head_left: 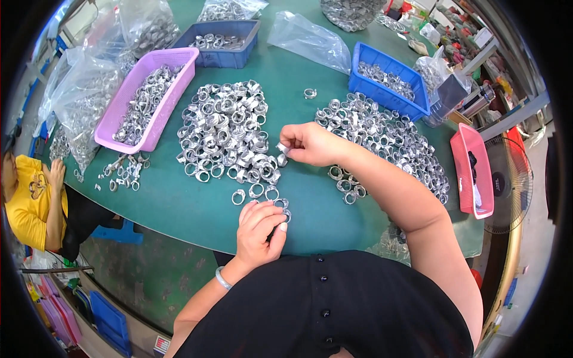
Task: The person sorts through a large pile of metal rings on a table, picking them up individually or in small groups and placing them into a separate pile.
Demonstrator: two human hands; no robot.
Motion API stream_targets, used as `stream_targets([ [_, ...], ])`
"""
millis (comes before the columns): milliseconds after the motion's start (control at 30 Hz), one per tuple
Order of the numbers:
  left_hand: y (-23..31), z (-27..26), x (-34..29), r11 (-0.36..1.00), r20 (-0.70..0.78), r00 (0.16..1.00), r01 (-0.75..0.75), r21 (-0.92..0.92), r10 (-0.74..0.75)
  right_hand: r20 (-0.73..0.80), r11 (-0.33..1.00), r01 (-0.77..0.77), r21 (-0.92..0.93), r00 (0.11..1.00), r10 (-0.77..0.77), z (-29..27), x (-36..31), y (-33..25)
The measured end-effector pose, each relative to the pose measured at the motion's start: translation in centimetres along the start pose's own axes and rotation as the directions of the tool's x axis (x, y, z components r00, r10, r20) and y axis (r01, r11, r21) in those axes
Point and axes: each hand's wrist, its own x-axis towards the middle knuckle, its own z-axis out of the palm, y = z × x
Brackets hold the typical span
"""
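My right hand (pixel 315 144) pinches a small silvery metal ring clamp (pixel 283 149) at the right edge of a heap of like ring clamps (pixel 224 128). Closer to my body, my left hand (pixel 258 234) is closed, its fingertips around one or two ring clamps (pixel 286 213) just above the table. A few loose ring clamps (pixel 239 197) lie flat beyond its fingers. Under and beyond my right forearm spreads a second heap of ring clamps (pixel 382 134). One more ring clamp (pixel 310 93) lies apart between the heaps and the far side.
On the green table (pixel 334 221) stand a pink basket (pixel 149 140), a grey-blue bin (pixel 245 53) and a blue bin (pixel 412 110), all holding metal parts. Clear bags (pixel 77 101) crowd the left. A pink-red basket (pixel 471 173) and a fan (pixel 513 185) are right. Someone in a yellow shirt (pixel 27 209) sits left.
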Motion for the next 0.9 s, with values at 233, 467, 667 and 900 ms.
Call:
stream_targets([
  [233, 0.1, -0.1, 0.0, 1.0, 0.002, 1.0, 0.002, 0.009, -0.002, 0.007, 0.938, 0.24, -0.25, 0.969, -0.246, 1.1, 0.1, -0.5],
  [467, 0.1, -0.1, -0.2, 1.0, -0.005, 1.0, 0.015, 0.001, -0.015, 0.063, 0.98, 0.029, -0.196, 0.998, -0.017, 1.0, 0.0, -1.6],
  [667, 0.3, -0.2, -0.2, 1.0, -0.05, 0.999, 0.016, -0.015, -0.017, 0.015, 0.682, 0.1, -0.724, 0.992, -0.129, -2.0, -3.6, 0.6],
  [900, 0.7, -0.4, -0.1, 0.999, -0.071, 0.997, 0.033, -0.011, -0.034, -0.083, 0.746, 0.112, -0.657, 0.972, -0.22, -1.4, -3.9, -1.2],
])
